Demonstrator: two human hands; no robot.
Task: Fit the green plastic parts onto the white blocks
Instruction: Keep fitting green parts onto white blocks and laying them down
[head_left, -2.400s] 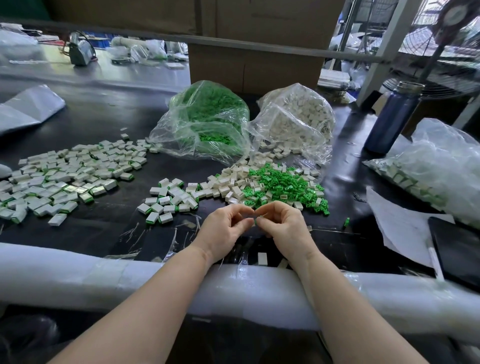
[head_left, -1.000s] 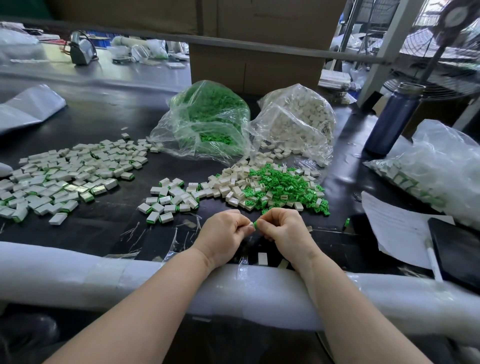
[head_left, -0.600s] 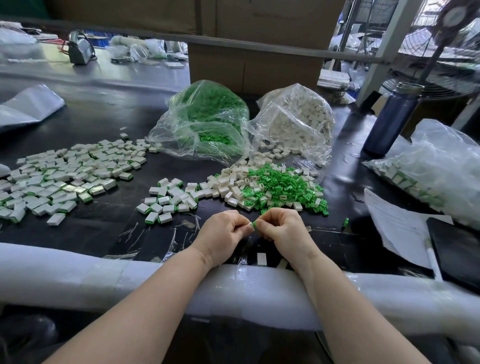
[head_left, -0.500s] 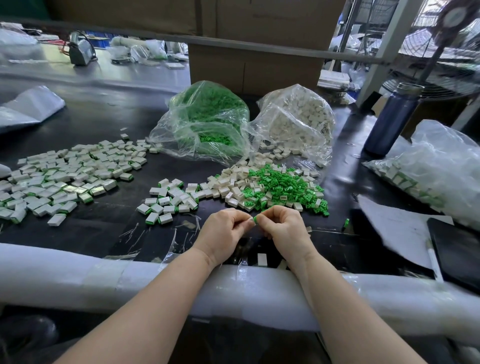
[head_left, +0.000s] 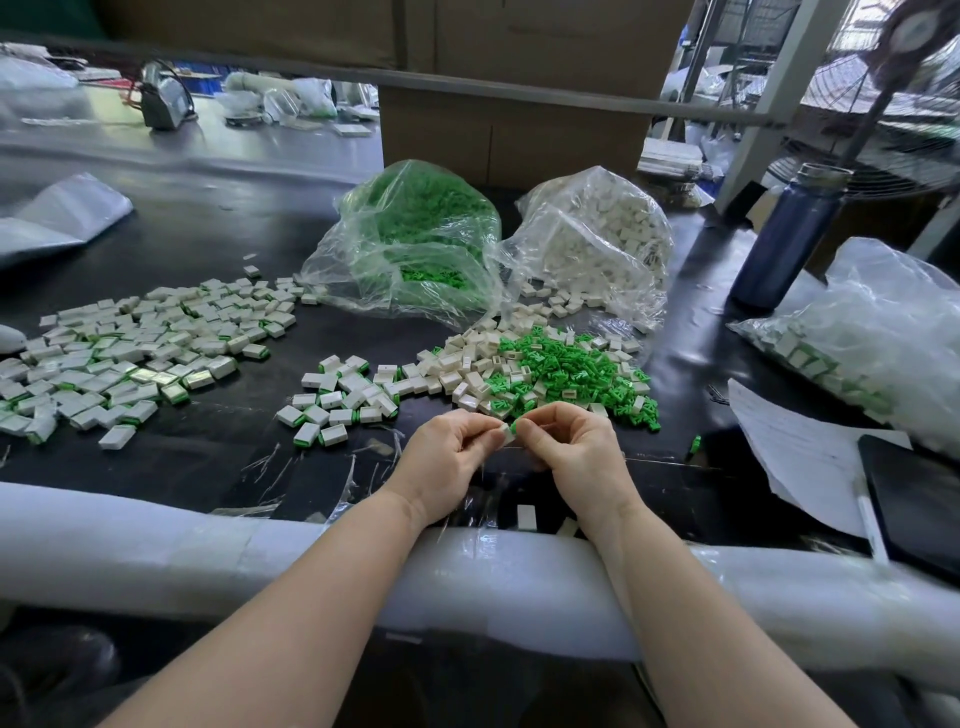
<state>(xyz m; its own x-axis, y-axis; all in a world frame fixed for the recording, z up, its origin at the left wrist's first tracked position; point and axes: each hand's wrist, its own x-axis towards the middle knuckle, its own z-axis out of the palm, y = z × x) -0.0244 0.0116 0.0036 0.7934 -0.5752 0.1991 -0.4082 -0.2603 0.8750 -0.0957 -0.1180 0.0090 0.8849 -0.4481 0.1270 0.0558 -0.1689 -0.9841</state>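
My left hand (head_left: 447, 460) pinches a small white block (head_left: 503, 432) at its fingertips. My right hand (head_left: 574, 449) pinches a green plastic part (head_left: 513, 427) right against that block's end. Both hands hover just above the black table (head_left: 208, 457), close to its padded front edge. Behind them lies a loose heap of green parts (head_left: 566, 371) mixed with white blocks (head_left: 467, 364). Several fitted blocks (head_left: 332, 400) sit to the left of the hands, and a larger spread of fitted blocks (head_left: 130, 353) covers the far left.
A clear bag of green parts (head_left: 415, 239) and a clear bag of white blocks (head_left: 597, 239) stand behind the heap. A blue bottle (head_left: 784, 239), another plastic bag (head_left: 872, 332), paper sheets (head_left: 800, 447) and a dark tablet (head_left: 914, 499) occupy the right. White foam padding (head_left: 208, 551) lines the front edge.
The hands have stayed together in the same spot. The green part and white block now show slightly more between the fingertips, held a little higher.
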